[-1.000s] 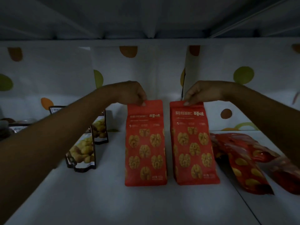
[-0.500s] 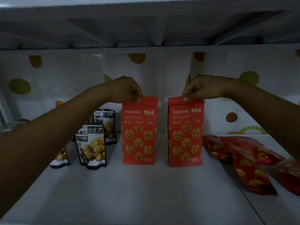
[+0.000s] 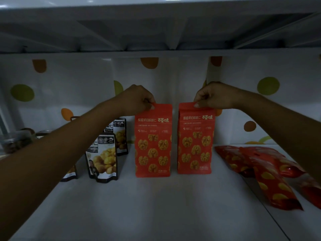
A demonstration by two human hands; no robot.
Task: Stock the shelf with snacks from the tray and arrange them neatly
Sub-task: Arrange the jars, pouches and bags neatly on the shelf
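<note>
Two red walnut snack bags stand upright side by side on the white shelf (image 3: 156, 206), a narrow gap between them. My left hand (image 3: 139, 100) pinches the top edge of the left red bag (image 3: 152, 145). My right hand (image 3: 213, 97) pinches the top edge of the right red bag (image 3: 195, 143). Both bags rest with their bottoms on the shelf, fronts facing me. No tray is in view.
Dark chestnut pouches (image 3: 103, 159) stand upright to the left, partly hidden by my left forearm. Several red bags (image 3: 271, 173) lie flat in a heap on the right. A clear jar (image 3: 15, 141) sits at far left. The shelf above (image 3: 156, 28) hangs low overhead.
Both bags have been pushed back deeper onto the shelf and stand more upright. My hands keep their hold on the top edges. The view has pulled back.
</note>
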